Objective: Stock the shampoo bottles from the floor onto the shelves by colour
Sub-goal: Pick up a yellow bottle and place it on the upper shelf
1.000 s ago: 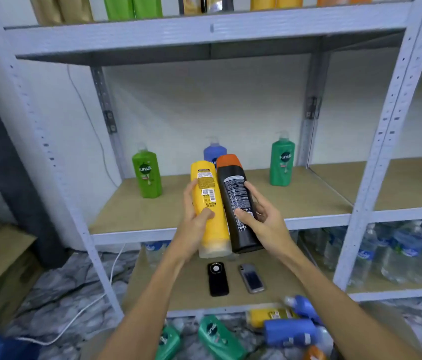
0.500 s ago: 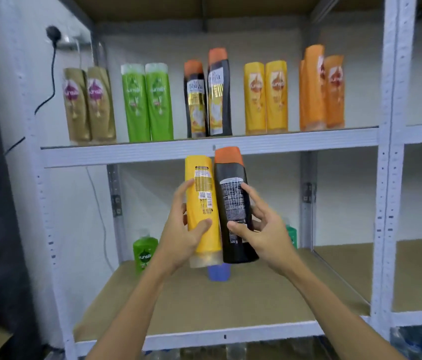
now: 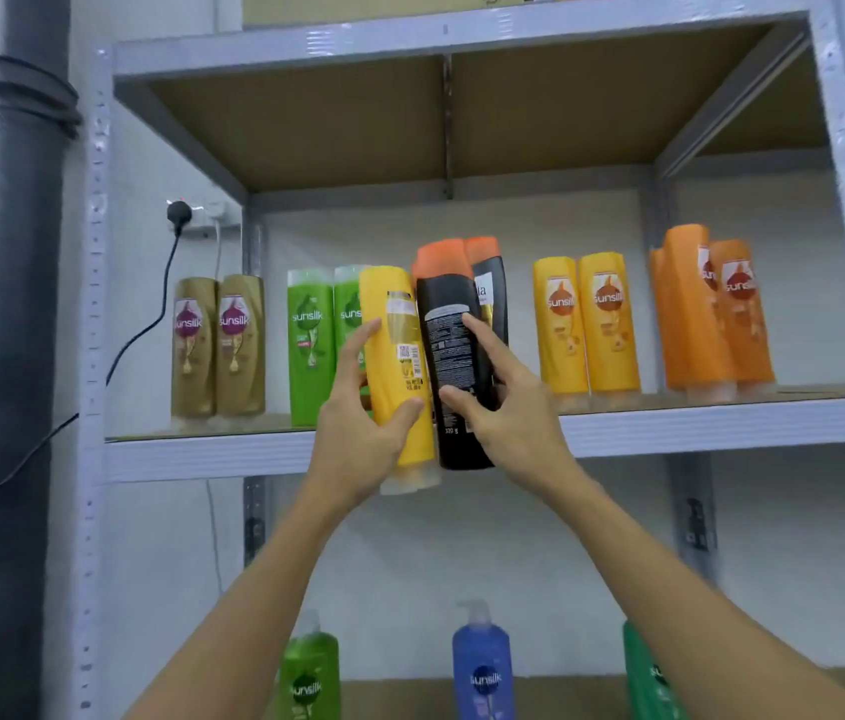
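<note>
Left hand (image 3: 358, 439) grips a yellow bottle (image 3: 399, 376), thumb across the front low down, fingers curled round the left side. Right hand (image 3: 508, 407) grips a black bottle (image 3: 454, 356) with an orange cap, thumb on the lower front, index finger stretched up over the back label. Both bottles are held upright, back labels toward the camera, side by side and touching, in front of the shelf (image 3: 721, 423) edge; their bases hang below the shelf lip.

On the shelf behind, left to right: two gold bottles (image 3: 218, 345), two green bottles (image 3: 311, 345) partly hidden by the left hand and the yellow bottle, another black bottle with orange cap (image 3: 490, 283) just behind the held black one, two yellow bottles on the shelf (image 3: 586, 324), then a group of orange bottles (image 3: 711, 314), exact count unclear.

Lower shelf at the bottom of the view: green pump bottle (image 3: 308, 672), blue pump bottle (image 3: 483, 667), dark green bottle (image 3: 644, 672) partly behind the right forearm.

Left side: grey pipe (image 3: 20, 304) with a cable wrapped round it, wall socket (image 3: 197, 213) with a black plug and cord hanging down.
</note>
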